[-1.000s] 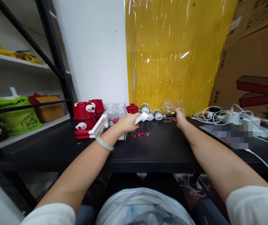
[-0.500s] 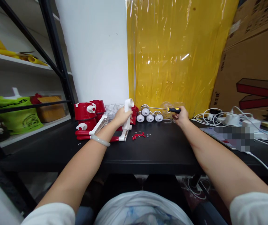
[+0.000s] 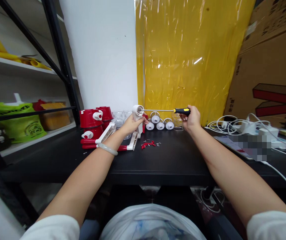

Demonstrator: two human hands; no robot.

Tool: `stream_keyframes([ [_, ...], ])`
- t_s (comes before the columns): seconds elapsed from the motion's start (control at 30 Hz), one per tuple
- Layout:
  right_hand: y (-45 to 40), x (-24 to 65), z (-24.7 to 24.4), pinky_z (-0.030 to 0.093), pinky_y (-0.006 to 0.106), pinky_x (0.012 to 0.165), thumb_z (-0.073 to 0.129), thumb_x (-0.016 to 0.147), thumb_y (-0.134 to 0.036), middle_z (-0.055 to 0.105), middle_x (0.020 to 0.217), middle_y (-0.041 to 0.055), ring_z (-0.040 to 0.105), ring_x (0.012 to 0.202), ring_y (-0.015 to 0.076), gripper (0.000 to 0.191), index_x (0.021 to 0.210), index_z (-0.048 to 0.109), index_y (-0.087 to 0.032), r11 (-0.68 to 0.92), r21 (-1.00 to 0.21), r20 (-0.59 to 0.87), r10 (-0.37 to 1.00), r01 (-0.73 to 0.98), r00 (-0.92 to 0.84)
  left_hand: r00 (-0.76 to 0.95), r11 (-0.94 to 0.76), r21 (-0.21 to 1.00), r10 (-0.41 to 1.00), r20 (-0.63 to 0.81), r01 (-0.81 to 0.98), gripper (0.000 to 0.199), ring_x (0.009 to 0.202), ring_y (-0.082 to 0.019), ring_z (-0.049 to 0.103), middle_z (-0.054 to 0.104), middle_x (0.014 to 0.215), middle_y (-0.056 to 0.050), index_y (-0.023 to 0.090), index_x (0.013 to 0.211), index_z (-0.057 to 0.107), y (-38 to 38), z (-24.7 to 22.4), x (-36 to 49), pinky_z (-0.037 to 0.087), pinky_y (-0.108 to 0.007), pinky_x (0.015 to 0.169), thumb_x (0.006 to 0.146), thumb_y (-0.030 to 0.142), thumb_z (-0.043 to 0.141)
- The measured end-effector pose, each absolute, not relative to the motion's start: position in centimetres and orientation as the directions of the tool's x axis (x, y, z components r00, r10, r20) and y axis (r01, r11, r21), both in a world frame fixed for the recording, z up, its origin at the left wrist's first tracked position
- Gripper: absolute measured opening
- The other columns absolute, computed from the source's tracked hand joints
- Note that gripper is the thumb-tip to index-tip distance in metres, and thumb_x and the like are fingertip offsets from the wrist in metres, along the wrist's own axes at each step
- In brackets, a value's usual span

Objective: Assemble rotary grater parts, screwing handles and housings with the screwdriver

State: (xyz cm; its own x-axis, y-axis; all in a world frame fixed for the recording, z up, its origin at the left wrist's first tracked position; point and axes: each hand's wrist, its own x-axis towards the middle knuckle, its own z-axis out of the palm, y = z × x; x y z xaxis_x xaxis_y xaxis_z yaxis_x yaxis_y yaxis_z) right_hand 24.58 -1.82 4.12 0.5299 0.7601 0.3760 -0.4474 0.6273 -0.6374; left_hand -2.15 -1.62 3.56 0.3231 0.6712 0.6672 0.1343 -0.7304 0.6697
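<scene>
My left hand (image 3: 131, 125) is closed round a white plastic part (image 3: 138, 110) whose round open end faces right. Gripped in my right hand (image 3: 192, 118) is a screwdriver (image 3: 182, 111) with a black and yellow handle. Its long shaft lies level, and the tip reaches the round opening of the white part; the exact contact inside is too small to make out. Below the hands, small red pieces (image 3: 148, 144) and several screws (image 3: 158, 144) lie on the black table. Red-handled white parts (image 3: 133, 141) rest beside my left forearm.
Red housings (image 3: 91, 118) are stacked at the back left. Round white-faced parts (image 3: 160, 125) and clear cups (image 3: 178, 123) stand at the back. A tablet (image 3: 233, 146), white cables (image 3: 220, 124) and a large carton (image 3: 270, 66) are on the right.
The screwdriver has moved left, its tip now at the white part's opening. My left hand has tilted that part so its round end faces the screwdriver.
</scene>
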Motion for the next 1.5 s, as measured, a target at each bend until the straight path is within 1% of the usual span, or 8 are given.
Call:
stream_keyframes([
  [0.1,-2.07,24.44,4.27,0.042,0.017,0.041,0.057,0.075,-0.025,0.032,0.055,-0.0082,0.038,0.041,0.0051,0.026,0.067,0.033,-0.022,0.660,-0.610,0.405,0.736,-0.439,0.544,0.342,-0.717,0.694,0.669,0.660,0.064,0.038,0.090,-0.024,0.071,0.073,0.088,-0.011,0.013,0.090,0.060,-1.29,3.40,-2.08,0.053,-0.042,0.090,0.078,0.049,0.066],
  [0.23,-2.43,24.17,4.42,0.039,0.015,0.039,0.056,0.074,-0.023,0.033,0.057,-0.0075,0.035,0.042,0.0045,0.024,0.065,0.034,-0.021,0.683,-0.601,0.438,0.716,-0.416,0.543,0.346,-0.726,0.675,0.672,0.654,0.134,0.042,0.095,-0.025,0.070,0.074,0.089,-0.013,0.013,0.081,0.064,-1.58,3.39,-1.97,0.052,-0.039,0.092,0.080,0.055,0.063],
  [0.4,-2.50,24.12,4.46,0.037,0.015,0.038,0.059,0.074,-0.026,0.032,0.057,-0.0078,0.033,0.043,0.0045,0.028,0.066,0.033,-0.021,0.689,-0.621,0.441,0.701,-0.373,0.560,0.267,-0.710,0.702,0.686,0.676,0.048,0.043,0.091,-0.024,0.070,0.074,0.091,-0.009,0.016,0.102,0.056,-1.66,3.15,-1.78,0.054,-0.037,0.082,0.081,0.053,0.062],
  [0.47,-2.46,24.15,4.42,0.035,0.015,0.038,0.060,0.075,-0.029,0.031,0.057,-0.0078,0.033,0.043,0.0045,0.031,0.066,0.031,-0.021,0.693,-0.628,0.451,0.695,-0.355,0.560,0.254,-0.708,0.705,0.689,0.679,0.035,0.043,0.089,-0.023,0.070,0.074,0.089,-0.009,0.017,0.105,0.053,-1.60,3.09,-1.74,0.054,-0.036,0.081,0.080,0.051,0.062],
  [0.77,-2.54,24.00,4.45,0.037,0.014,0.039,0.060,0.075,-0.029,0.031,0.058,-0.0079,0.033,0.043,0.0044,0.029,0.068,0.033,-0.021,0.695,-0.627,0.450,0.692,-0.352,0.564,0.257,-0.700,0.712,0.700,0.666,0.060,0.040,0.086,-0.022,0.070,0.074,0.088,-0.008,0.017,0.104,0.052,-1.66,3.15,-1.72,0.055,-0.034,0.079,0.081,0.048,0.062],
  [0.97,-2.35,24.04,4.44,0.033,0.013,0.038,0.062,0.074,-0.034,0.030,0.060,-0.0074,0.034,0.046,0.0043,0.034,0.067,0.031,-0.021,0.744,-0.597,0.482,0.631,-0.300,0.607,0.251,-0.710,0.702,0.691,0.678,0.056,0.040,0.084,-0.021,0.071,0.074,0.086,-0.007,0.017,0.102,0.051,-1.42,3.11,-1.80,0.054,-0.035,0.079,0.081,0.049,0.063],
  [1.2,-2.32,23.89,4.33,0.034,0.013,0.039,0.062,0.074,-0.032,0.030,0.061,-0.0068,0.034,0.047,0.0047,0.031,0.067,0.033,-0.021,0.757,-0.579,0.481,0.618,-0.304,0.622,0.238,-0.713,0.695,0.693,0.680,0.089,0.035,0.084,-0.020,0.071,0.074,0.088,-0.007,0.017,0.104,0.051,-1.26,3.09,-1.88,0.054,-0.033,0.079,0.085,0.044,0.060],
  [1.5,-2.24,23.92,4.22,0.034,0.014,0.039,0.060,0.075,-0.030,0.031,0.061,-0.0066,0.035,0.047,0.0051,0.030,0.067,0.032,-0.021,0.759,-0.579,0.485,0.615,-0.300,0.621,0.211,-0.725,0.683,0.684,0.698,0.090,0.041,0.088,-0.021,0.070,0.074,0.088,-0.008,0.017,0.104,0.052,-0.87,2.93,-1.97,0.053,-0.032,0.077,0.082,0.050,0.060],
])
